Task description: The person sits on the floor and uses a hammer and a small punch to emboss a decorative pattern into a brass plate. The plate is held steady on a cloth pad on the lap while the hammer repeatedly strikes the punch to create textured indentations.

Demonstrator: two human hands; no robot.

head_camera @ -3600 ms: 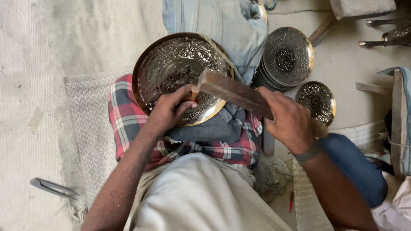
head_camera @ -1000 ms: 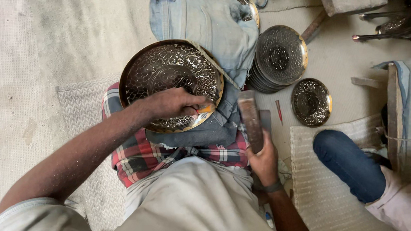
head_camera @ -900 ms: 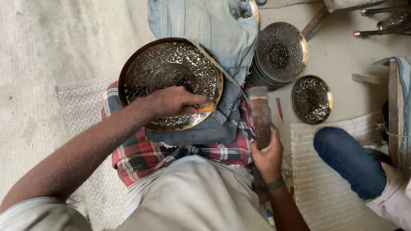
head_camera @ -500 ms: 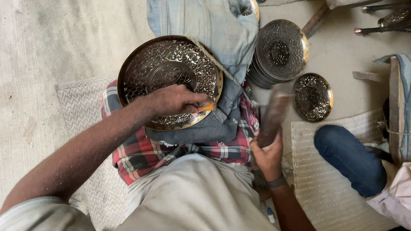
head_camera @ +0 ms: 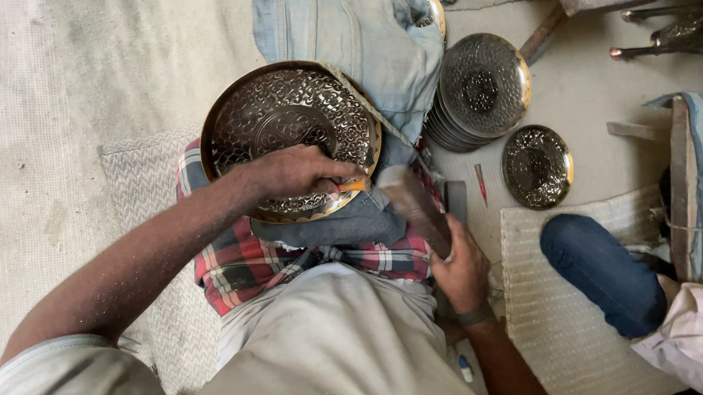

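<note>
Resting on a red plaid cloth (head_camera: 239, 267) across the lap, the round engraved brass plate (head_camera: 277, 119) tilts against folded blue denim (head_camera: 354, 36). The left hand (head_camera: 294, 173) lies on the plate's lower rim, fingers pinching a small tool there. The right hand (head_camera: 459, 268) is clenched around a dark wooden mallet (head_camera: 411, 205), raised just beside the plate. A stack of similar engraved plates (head_camera: 478, 89) sits nearby on the floor.

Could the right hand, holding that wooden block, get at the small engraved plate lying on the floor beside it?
Probably yes. The right hand grips the wooden block, and the small engraved plate lies uncovered just beyond it, with only bare floor between.
</note>
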